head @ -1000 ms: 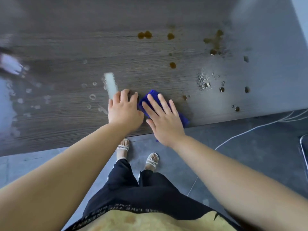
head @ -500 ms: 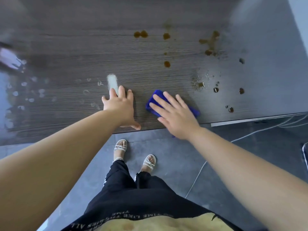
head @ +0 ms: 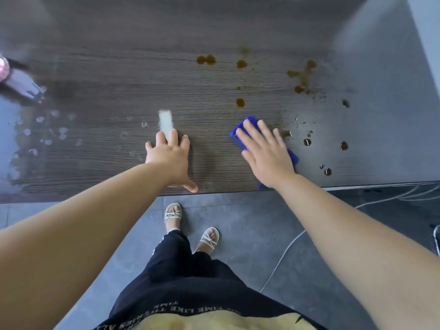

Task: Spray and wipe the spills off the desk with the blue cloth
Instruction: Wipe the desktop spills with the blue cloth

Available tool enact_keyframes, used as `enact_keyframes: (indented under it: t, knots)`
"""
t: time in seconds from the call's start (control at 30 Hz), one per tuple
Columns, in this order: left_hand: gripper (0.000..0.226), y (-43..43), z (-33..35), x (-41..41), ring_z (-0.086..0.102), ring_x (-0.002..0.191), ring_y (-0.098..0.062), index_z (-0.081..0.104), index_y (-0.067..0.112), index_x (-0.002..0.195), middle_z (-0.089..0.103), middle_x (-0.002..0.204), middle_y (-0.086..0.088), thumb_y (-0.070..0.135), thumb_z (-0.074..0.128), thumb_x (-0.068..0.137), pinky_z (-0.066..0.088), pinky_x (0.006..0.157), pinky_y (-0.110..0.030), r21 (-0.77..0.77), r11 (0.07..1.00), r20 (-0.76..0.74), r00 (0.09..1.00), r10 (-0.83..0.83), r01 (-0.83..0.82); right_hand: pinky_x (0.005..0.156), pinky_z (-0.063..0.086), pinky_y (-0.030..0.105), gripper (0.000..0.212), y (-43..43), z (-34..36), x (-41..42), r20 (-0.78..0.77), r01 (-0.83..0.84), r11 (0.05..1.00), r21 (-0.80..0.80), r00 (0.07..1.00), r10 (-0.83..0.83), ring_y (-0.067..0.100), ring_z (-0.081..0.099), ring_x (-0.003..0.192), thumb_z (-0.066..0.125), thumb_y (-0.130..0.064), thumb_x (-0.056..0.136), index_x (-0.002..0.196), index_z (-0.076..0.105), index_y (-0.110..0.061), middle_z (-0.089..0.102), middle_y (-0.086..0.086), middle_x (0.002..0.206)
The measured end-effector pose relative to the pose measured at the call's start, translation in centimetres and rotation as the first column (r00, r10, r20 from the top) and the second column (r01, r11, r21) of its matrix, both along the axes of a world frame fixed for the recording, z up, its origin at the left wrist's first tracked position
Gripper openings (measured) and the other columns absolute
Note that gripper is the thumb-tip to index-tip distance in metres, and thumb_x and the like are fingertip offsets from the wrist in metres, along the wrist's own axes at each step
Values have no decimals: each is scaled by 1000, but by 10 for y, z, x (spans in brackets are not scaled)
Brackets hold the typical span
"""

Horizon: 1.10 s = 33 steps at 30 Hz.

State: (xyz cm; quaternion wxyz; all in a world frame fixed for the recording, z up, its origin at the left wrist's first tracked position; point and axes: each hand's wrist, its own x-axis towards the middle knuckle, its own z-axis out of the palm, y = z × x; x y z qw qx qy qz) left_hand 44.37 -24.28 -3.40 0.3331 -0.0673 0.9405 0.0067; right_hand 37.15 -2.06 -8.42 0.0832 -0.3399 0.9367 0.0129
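Observation:
The blue cloth (head: 240, 131) lies folded on the dark wood desk (head: 119, 67) near its front edge. My right hand (head: 265, 153) presses flat on the cloth, fingers spread, covering most of it. My left hand (head: 170, 158) rests flat on the bare desk to the left, fingers apart, holding nothing. Brown spills (head: 206, 59) dot the desk beyond and to the right of the cloth, with small dark drops (head: 307, 141) just right of my right hand. A spray bottle (head: 14, 79) with a pink top stands blurred at the far left.
Pale droplets (head: 47, 129) and a white smear (head: 165, 121) mark the desk's left and middle. The desk's front edge (head: 357, 184) runs just below my hands. White cables (head: 285, 253) trail over the grey floor on the right. My sandalled feet (head: 190, 225) stand under the edge.
My right hand has slid the blue cloth to the right, towards the small dark drops, and the speckled wet patch there is wiped away. My left hand has moved apart from it.

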Motion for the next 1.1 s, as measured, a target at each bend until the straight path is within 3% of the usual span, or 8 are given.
enact_keyframes:
  t: [0.13,0.37,0.57,0.67,0.77,0.9,1.0,1.1]
  knots:
    - [126,2,0,0,15,136,-36,12,16,146,13,148,-10,68,76,52,26,111,-53,18,1000,-17,1000,21,-21,117,3,48,57,-53,-2,11,4,442,896,-36,897,-442,29,0,146,26,-43,100,151,9,-23,1,2,160]
    - [93,-14,4,-4,21,132,-31,31,24,141,22,144,-4,60,72,66,38,99,-46,211,965,-56,983,172,-157,110,26,54,53,-18,-3,-4,-32,-273,962,17,961,273,31,32,138,29,-39,94,144,37,-21,34,3,152]
    - [82,-35,5,-41,24,130,-32,35,24,137,27,142,-6,59,68,70,33,103,-47,194,965,-179,961,210,-175,116,3,49,56,-88,-1,-8,28,503,861,-70,864,-502,29,3,146,27,-42,100,151,14,-23,6,1,160]
    - [103,-56,-2,-56,16,136,-32,26,28,144,21,147,-5,64,73,60,24,112,-49,156,970,-204,955,215,-185,114,17,53,57,-98,0,21,35,123,990,-72,992,-121,32,17,144,24,-44,96,148,27,-21,20,5,157]
    - [109,-76,-5,-67,15,137,-29,24,30,145,21,146,-4,63,78,55,22,113,-46,159,969,-222,950,221,-188,110,27,51,53,-58,-2,-1,3,-261,965,-18,965,261,30,33,138,32,-40,94,144,35,-23,34,2,152]
    - [118,-90,-7,-71,11,140,-30,19,32,146,18,149,-3,65,79,50,21,114,-47,169,962,-197,949,246,-214,115,18,53,51,-57,-2,-49,2,189,982,-12,982,-189,29,15,145,28,-38,100,149,21,-25,17,1,158]
    - [120,-90,-9,-74,15,137,-31,20,31,146,19,148,-4,67,79,48,24,112,-48,150,966,-170,957,233,-209,116,2,48,56,-107,0,-48,32,556,830,-45,831,-555,28,1,146,25,-42,100,151,11,-24,2,0,160]
    - [117,-90,-10,-77,20,132,-32,24,30,144,21,145,-6,69,78,47,29,108,-49,128,974,-164,964,208,-189,115,11,53,57,-132,1,-18,45,267,961,-71,963,-265,33,11,145,27,-43,97,150,22,-21,15,5,159]
